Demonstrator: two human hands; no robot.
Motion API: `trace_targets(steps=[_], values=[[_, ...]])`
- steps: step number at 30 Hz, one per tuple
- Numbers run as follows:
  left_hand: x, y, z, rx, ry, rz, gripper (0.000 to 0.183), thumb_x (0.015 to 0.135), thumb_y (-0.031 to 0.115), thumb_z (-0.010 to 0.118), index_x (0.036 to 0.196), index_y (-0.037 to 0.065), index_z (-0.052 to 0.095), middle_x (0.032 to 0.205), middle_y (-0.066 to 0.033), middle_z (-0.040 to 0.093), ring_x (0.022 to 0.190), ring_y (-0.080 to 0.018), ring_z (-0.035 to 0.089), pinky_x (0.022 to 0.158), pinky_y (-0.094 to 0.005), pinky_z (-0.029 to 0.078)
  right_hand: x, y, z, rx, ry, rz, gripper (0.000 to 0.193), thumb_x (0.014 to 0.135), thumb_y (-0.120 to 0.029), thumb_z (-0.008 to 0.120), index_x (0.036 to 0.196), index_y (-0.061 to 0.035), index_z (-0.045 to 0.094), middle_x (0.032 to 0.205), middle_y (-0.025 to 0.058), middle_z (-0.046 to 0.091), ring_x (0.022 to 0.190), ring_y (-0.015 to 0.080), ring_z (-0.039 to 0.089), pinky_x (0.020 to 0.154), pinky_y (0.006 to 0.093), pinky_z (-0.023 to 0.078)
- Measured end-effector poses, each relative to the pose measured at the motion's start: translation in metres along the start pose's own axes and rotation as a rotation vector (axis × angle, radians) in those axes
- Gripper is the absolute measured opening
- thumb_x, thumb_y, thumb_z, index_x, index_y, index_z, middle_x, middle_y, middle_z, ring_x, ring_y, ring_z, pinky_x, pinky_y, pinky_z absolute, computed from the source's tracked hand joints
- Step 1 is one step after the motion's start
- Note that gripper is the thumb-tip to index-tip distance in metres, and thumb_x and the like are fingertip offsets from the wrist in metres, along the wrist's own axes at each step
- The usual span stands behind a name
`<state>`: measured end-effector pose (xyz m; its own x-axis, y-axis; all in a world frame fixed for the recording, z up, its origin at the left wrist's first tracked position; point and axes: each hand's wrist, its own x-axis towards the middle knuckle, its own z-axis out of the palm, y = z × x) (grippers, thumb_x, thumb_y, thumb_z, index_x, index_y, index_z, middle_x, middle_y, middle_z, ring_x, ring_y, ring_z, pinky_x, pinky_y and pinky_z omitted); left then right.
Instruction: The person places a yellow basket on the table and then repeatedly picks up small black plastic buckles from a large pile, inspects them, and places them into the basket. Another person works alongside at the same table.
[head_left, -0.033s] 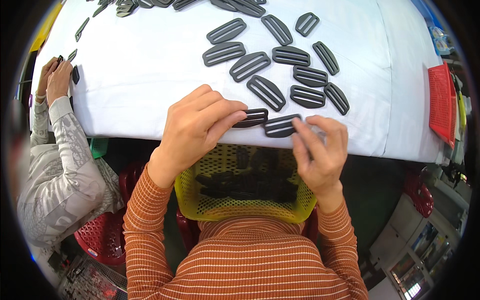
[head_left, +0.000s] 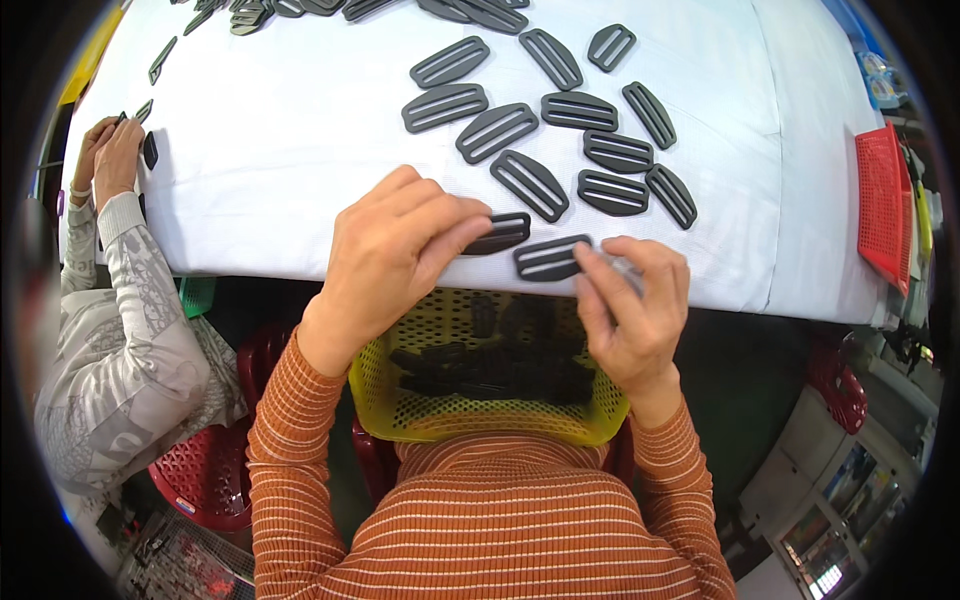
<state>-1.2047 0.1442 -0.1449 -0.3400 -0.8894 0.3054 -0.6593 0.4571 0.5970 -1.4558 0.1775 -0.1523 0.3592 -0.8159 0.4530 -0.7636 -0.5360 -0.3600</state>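
Observation:
My left hand (head_left: 400,250) lies at the near edge of the white-covered table (head_left: 280,150), its fingertips pinching a dark grey slotted plastic buckle (head_left: 503,231). My right hand (head_left: 632,300) grips the right end of a second grey buckle (head_left: 548,258) at the table edge, with something small and pale partly hidden in its fingers. Below both hands a yellow perforated basket (head_left: 480,425) rests on my lap with several dark buckles inside. Several more grey buckles (head_left: 530,183) lie spread on the cloth just beyond my hands.
At the left a co-worker in a grey patterned sleeve (head_left: 140,330) has both hands (head_left: 105,155) at the table edge. A red basket (head_left: 885,200) stands at the table's right end. A red stool (head_left: 200,480) is at lower left. More buckles (head_left: 250,15) lie at the far edge.

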Motion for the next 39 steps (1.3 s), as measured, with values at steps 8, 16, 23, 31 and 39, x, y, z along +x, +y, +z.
trace_targets(steps=[8, 16, 23, 31, 39], values=[[-0.005, 0.008, 0.004, 0.014, 0.288, -0.109, 0.022, 0.08, 0.003, 0.074, 0.102, 0.004, 0.072, 0.096, -0.0085, 0.067, 0.088, -0.0252, 0.061, 0.075, -0.0358, 0.05, 0.006, 0.006, -0.008, -0.167, -0.001, 0.08, 0.033, 0.083, -0.024, 0.074, 0.112, -0.0075, 0.072, 0.126, 0.0086, 0.057, 0.112, 0.0292, 0.052, 0.093, 0.0397, 0.039], [0.005, 0.036, 0.028, 0.228, -0.211, 0.188, 0.068, 0.088, 0.045, 0.065, 0.147, 0.018, 0.044, 0.155, -0.006, 0.038, 0.147, -0.0269, 0.028, 0.121, -0.0539, 0.017, 0.009, 0.006, -0.013, -0.005, 0.086, 0.164, 0.025, 0.088, -0.017, 0.069, 0.111, -0.0079, 0.073, 0.122, 0.011, 0.06, 0.111, 0.0297, 0.054, 0.092, 0.0394, 0.041], [-0.006, 0.045, 0.043, 0.193, -0.344, 0.301, 0.064, 0.091, 0.044, 0.062, 0.146, 0.017, 0.045, 0.153, -0.0064, 0.041, 0.145, -0.0236, 0.033, 0.121, -0.0494, 0.021, 0.006, 0.021, -0.019, 0.02, 0.201, 0.188, 0.021, 0.091, -0.006, 0.064, 0.11, -0.0069, 0.073, 0.116, 0.0106, 0.063, 0.105, 0.0259, 0.056, 0.075, 0.0335, 0.043], [-0.007, 0.037, 0.014, 0.024, 0.091, 0.176, 0.031, 0.08, 0.006, 0.072, 0.111, 0.004, 0.069, 0.111, -0.0127, 0.068, 0.103, -0.0285, 0.063, 0.086, -0.0397, 0.052, 0.031, 0.027, -0.015, 0.038, 0.309, 0.182, 0.021, 0.088, -0.002, 0.066, 0.108, -0.0029, 0.072, 0.107, 0.01, 0.064, 0.097, 0.0249, 0.057, 0.077, 0.0331, 0.047], [-0.005, 0.024, 0.015, 0.122, 0.162, 0.143, 0.026, 0.081, 0.005, 0.071, 0.107, 0.002, 0.07, 0.109, -0.012, 0.067, 0.095, -0.0304, 0.06, 0.086, -0.0387, 0.05, 0.001, 0.03, -0.019, -0.014, 0.097, 0.228, 0.026, 0.086, -0.01, 0.07, 0.111, -0.0039, 0.072, 0.113, 0.0125, 0.063, 0.105, 0.0296, 0.057, 0.091, 0.0414, 0.043]])
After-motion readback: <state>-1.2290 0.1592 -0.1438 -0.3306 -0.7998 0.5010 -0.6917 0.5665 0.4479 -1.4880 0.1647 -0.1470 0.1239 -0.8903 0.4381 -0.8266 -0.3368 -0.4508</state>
